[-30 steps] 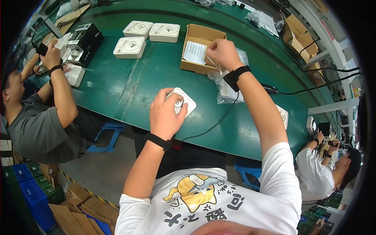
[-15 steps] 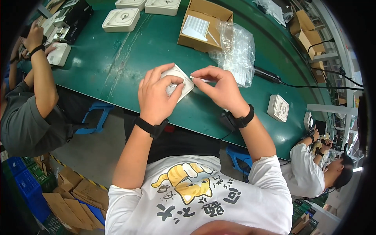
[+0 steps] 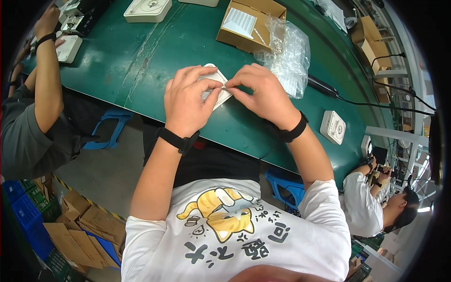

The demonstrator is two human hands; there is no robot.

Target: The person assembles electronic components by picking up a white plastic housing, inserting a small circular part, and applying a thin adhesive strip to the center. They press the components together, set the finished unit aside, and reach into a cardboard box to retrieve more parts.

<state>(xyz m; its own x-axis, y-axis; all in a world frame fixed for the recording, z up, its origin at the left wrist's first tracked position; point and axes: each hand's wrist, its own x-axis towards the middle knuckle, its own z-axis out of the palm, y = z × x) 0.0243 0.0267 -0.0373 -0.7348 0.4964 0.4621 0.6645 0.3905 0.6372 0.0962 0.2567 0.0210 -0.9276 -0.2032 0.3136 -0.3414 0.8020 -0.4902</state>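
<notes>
A white square device with rounded corners (image 3: 222, 98) lies on the green table in front of me, mostly covered by my left hand (image 3: 190, 98). That hand rests over it, thumb and index finger pinched together near its right side; what they hold is too small to make out. My right hand (image 3: 260, 94) comes in from the right, its thumb and index finger closed on a small white strip (image 3: 224, 87), nearly all hidden by the fingers. The fingertips of both hands meet just above the device's right edge.
Beyond my hands stands an open cardboard box (image 3: 237, 40) with white label sheets (image 3: 239, 21), beside clear plastic bags (image 3: 293, 61). A black handheld tool (image 3: 322, 86) with a cable lies right of them. More white devices (image 3: 333, 127) sit around. Co-workers are at both sides.
My right hand has moved left, bringing its pinched fingertips against those of my left hand. The view has shifted slightly, and the strip shows less than before.
</notes>
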